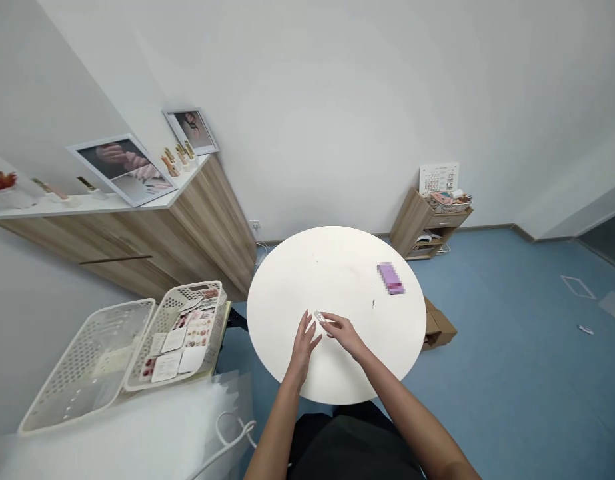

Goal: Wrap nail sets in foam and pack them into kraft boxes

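Note:
Over a round white table, my right hand pinches a small white piece between thumb and fingertips. It has dark marks on it and is too small for me to name. My left hand is close beside it on the left, fingers apart and bent slightly, with nothing in them that I can see. Farther right on the tabletop lies a flat purple item, blurred into blocks. A tiny dark object lies below it.
White baskets holding cards and packets stand at the left. Behind them is a wooden cabinet with framed pictures. A small wooden shelf stands against the back wall. An opened cardboard box sits on the blue floor right of the table.

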A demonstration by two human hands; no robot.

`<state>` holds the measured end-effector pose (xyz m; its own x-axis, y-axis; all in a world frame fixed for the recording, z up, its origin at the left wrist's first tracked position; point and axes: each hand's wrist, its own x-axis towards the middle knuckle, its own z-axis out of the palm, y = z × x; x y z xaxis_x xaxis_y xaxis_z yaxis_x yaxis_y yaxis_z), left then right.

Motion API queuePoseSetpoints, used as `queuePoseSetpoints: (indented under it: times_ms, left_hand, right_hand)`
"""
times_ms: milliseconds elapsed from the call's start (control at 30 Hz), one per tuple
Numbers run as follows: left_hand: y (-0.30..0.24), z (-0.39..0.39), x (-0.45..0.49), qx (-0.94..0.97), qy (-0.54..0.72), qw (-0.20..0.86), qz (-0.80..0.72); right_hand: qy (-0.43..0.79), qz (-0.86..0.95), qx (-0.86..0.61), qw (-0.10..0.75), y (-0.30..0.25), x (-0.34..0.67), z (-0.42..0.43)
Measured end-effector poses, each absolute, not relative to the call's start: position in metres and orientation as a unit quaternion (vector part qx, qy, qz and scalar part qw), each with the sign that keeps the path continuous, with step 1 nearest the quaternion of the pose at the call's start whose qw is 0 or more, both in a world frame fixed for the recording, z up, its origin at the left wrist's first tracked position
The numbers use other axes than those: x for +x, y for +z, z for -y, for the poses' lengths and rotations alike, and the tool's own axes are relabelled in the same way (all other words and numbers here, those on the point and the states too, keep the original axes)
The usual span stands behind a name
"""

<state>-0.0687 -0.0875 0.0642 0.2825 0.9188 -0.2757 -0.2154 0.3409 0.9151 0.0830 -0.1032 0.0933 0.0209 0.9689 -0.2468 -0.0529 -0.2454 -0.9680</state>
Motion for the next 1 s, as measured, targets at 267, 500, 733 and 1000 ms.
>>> queuePoseSetpoints:
  times_ms: [267,500,733,1000]
  left_hand:
    - [0.074,0.098,-0.005,0.268,0.436,0.769,-0.384]
    - [0.082,0.099,-0.003,0.273,0.454,0.746,-0.403]
    - [0.087,0.094,0.0,0.242,0.46,0.755,-0.4]
    - [0.079,0.092,0.004,0.207,0.323,0.835,-0.394]
  right_hand:
    - [0.521,0.475,-0.537,0.463,0.085,0.131,0.113]
    - [0.563,0.488,-0.484,0.459,0.088,0.144,0.108]
    - [0.579,0.48,-0.472,0.46,0.093,0.163,0.102]
    - [0.627,0.545,-0.409,0.376,0.09,0.169,0.098]
